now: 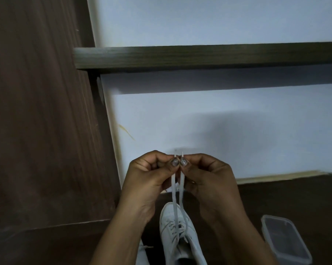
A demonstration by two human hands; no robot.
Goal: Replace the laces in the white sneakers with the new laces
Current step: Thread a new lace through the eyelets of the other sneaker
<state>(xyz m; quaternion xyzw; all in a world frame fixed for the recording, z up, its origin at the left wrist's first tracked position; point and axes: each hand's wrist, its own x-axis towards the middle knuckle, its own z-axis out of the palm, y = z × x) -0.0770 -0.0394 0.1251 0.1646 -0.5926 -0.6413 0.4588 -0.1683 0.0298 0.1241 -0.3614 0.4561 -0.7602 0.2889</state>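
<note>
From my end I see both hands raised above the white sneaker [178, 234], close together in front of the wall [228, 121]. L side: the left hand [148, 173] pinches one strand of the white lace [173, 190] between thumb and forefinger, w/ the other fingers curled toward the palm. R side: the right hand [209, 176] does the same w/ the other strand, thumb tip pressed onto it. The two thumbnails (both w/ a glittery polish) sit just beside each other, nearly touching. The two lace tips poke up above the pinch, side by side and about level.

Both strands run down from the fingers, near parallel, pass over the toe and reach the lacing over the tongue. The sneaker stands upright on the dark desk top [285, 196], toe pointing away from me toward the wall, between the two forearms. I can't tell how many eyelets are filled, too dim.

A second sneaker [142, 254] shows only as a sliver at the bottom edge, just left of the first. To the R, well apart from the shoe, a clear plastic container [285, 240] sits on the desk top. A dark shelf [199, 57] crosses the wall up top, and a wood panel [37, 111] fills the left side.
</note>
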